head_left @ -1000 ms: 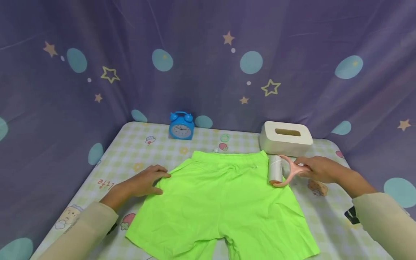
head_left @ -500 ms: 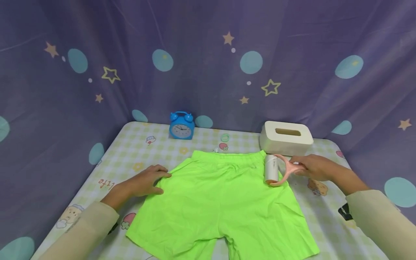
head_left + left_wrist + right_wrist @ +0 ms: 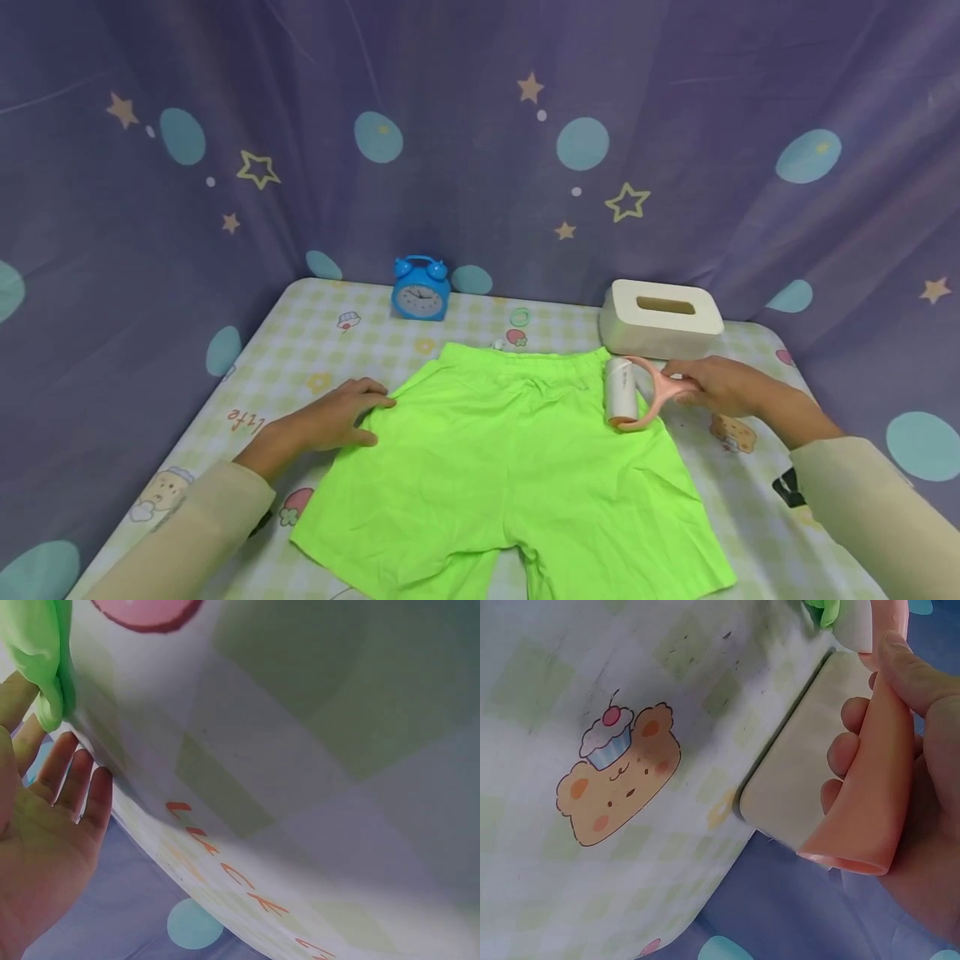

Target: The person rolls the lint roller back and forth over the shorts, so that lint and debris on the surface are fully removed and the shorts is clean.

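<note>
Bright neon-green shorts point(image 3: 480, 467) lie spread flat on the table, waistband toward the back. My right hand point(image 3: 723, 386) grips the pink handle of a lint roller point(image 3: 622, 392), fingers wrapped round it in the right wrist view. The roller's white cylinder rests on the shorts' upper right side, just below the waistband. On the opposite side, my left hand point(image 3: 337, 417) rests at the shorts' left edge with its fingers relaxed and spread. In the left wrist view the fingers point(image 3: 82, 780) extend beside a fold of green fabric point(image 3: 37, 652).
A blue alarm clock point(image 3: 421, 290) stands at the back left of the table. The cream tissue box point(image 3: 660, 320) sits at the back right, close behind the roller. A checked cloth point(image 3: 300, 350) with cartoon prints covers the table; a purple curtain point(image 3: 465, 150) hangs behind.
My right hand has drawn the lint roller a little to the left, farther onto the shorts. The left hand has stayed in place.
</note>
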Demonstrator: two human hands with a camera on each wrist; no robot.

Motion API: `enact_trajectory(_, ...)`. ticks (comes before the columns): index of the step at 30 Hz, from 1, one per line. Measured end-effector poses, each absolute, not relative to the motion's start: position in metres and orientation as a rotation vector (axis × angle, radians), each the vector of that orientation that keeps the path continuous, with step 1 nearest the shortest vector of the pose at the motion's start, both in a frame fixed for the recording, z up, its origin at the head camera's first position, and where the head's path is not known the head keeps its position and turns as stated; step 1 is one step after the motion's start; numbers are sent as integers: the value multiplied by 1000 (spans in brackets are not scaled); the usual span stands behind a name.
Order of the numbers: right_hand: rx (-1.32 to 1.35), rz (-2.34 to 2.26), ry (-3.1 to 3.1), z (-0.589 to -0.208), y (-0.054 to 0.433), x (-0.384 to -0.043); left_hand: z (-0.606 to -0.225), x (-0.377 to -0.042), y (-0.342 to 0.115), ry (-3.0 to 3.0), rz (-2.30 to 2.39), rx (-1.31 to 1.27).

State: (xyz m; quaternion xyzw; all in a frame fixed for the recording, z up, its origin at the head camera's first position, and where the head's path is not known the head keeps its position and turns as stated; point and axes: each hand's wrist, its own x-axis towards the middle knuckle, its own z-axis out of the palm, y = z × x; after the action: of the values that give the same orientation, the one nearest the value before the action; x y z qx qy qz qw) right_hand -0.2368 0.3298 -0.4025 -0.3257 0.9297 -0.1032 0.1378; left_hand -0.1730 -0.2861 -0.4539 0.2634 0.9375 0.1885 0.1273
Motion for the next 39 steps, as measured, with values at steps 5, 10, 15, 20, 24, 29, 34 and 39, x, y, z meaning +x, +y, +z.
enact_trajectory(5, -985, -307, 2708, -403, 326, -239, -455, -173, -288, 2736, 534, 760)
enact_trajectory(10, -1013, -328, 2711, -405, 322, -241, -453, -173, -289, 2734, 533, 765)
enact_trajectory(15, -1044, -320, 2709, -405, 310, -245, -453, -173, -289, 2740, 529, 782)
enact_trajectory(20, -1097, -314, 2696, -407, 295, -248, -453, -172, -286, 2747, 535, 812)
enact_trajectory(24, -1128, -314, 2674, -408, 280, -252, -454, -173, -286, 2749, 529, 806)
enact_trajectory(29, -1133, -306, 2651, -408, 253, -256, -456, -175, -286, 2750, 536, 810)
enact_trajectory(34, -1135, -282, 2611, -408, 228, -258, -458, -175, -286, 2755, 528, 812)
enact_trajectory(39, -1181, -312, 2578, -410, 205, -261, -458, -174, -287, 2761, 519, 797)
